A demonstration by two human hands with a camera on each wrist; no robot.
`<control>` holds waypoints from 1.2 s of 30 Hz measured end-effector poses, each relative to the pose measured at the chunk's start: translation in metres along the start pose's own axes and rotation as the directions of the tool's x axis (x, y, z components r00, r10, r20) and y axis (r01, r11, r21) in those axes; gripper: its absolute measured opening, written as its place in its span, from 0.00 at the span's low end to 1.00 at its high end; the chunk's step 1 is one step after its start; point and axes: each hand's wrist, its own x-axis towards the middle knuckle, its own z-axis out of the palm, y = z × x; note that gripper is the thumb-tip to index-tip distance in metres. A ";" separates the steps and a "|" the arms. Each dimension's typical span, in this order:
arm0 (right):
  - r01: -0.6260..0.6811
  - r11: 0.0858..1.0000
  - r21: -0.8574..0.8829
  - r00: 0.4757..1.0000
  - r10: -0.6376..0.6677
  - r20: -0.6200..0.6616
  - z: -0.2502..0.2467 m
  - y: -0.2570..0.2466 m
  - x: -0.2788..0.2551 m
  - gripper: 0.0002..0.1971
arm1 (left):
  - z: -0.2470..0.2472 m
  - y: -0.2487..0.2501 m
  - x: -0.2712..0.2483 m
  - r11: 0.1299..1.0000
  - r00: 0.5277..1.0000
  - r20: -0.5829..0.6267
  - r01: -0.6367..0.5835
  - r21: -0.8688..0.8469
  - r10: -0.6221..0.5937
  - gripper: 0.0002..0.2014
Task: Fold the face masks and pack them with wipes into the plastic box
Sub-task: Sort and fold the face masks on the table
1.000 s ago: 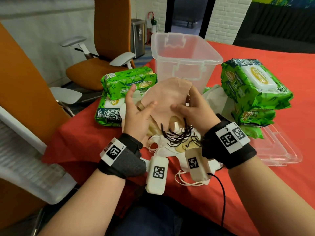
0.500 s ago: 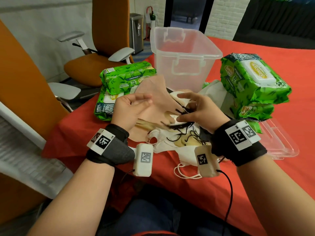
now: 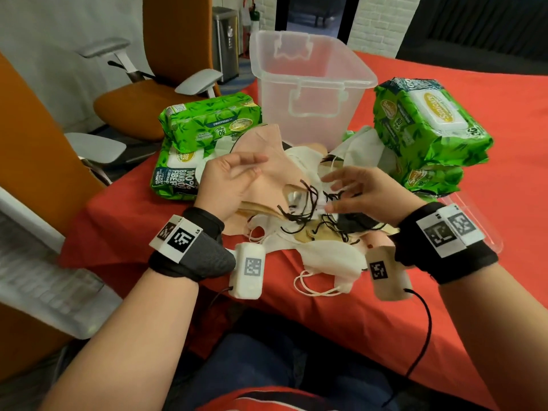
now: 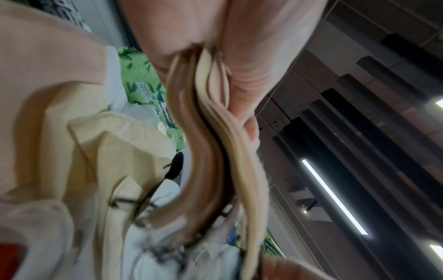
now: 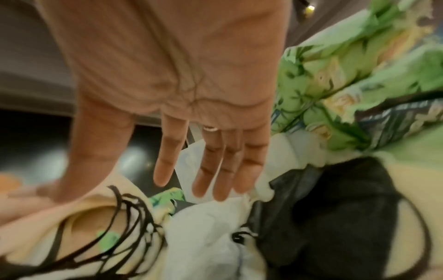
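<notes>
— Gripping anything on the left?

— Yes. My left hand (image 3: 228,185) holds a stack of folded beige masks (image 4: 215,144); in the left wrist view their edges run down out of my palm, pinned there by the thumb. From the head camera the fingers look loosely spread over a pink mask (image 3: 267,164) at the top of the mask pile (image 3: 308,221).

— What sits at the table's left edge?

— Two green wipe packs (image 3: 207,126), one stacked on the other, touching the pile's left side.

— And the box?

— The clear plastic box (image 3: 311,81) stands upright, lid off, toward the far edge of the red table (image 3: 489,161), right behind the pile. I see nothing in it.

— Right hand?

— My right hand (image 3: 361,191) hovers over the pile's right side with fingers (image 5: 208,170) straight and apart, holding nothing. Under it lie white masks, a black mask (image 5: 335,217) and a tangle of black ear loops (image 3: 299,209).

— Farther right?

— More green wipe packs (image 3: 427,126) are stacked there, and a clear lid (image 3: 474,221) lies flat beside my right wrist.
</notes>
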 end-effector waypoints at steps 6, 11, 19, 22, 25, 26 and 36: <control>0.038 0.843 -0.537 0.930 0.167 0.326 0.029 0.018 -0.005 0.39 | 0.004 0.006 -0.005 1.000 1.000 -0.015 -0.005 -0.017 0.005 0.13; 0.120 0.795 -0.594 0.899 0.166 0.405 0.049 0.015 -0.004 0.37 | 0.002 0.005 -0.009 1.000 1.000 -0.025 0.011 -0.027 -0.011 0.12; 0.123 0.749 -0.651 0.937 0.127 0.324 0.047 0.011 0.003 0.08 | -0.004 0.001 -0.014 0.999 0.999 -0.029 0.039 0.002 -0.039 0.13; 0.069 0.793 -0.606 0.971 0.085 0.222 0.030 0.007 0.005 0.20 | -0.005 -0.002 -0.014 0.997 0.997 -0.025 0.074 0.011 -0.074 0.12; 0.037 0.880 -0.474 0.998 -0.012 0.056 0.002 -0.005 0.008 0.25 | -0.005 -0.005 -0.015 0.993 0.993 -0.006 0.115 0.038 -0.115 0.12; 0.043 0.900 -0.435 0.999 -0.045 0.005 -0.005 -0.010 0.009 0.26 | -0.004 -0.006 -0.015 0.991 0.992 0.002 0.129 0.043 -0.130 0.12; 0.163 0.987 -0.005 0.907 -0.152 -0.393 -0.015 -0.041 0.024 0.16 | 0.016 0.002 -0.018 0.976 0.967 0.131 0.217 0.035 -0.220 0.11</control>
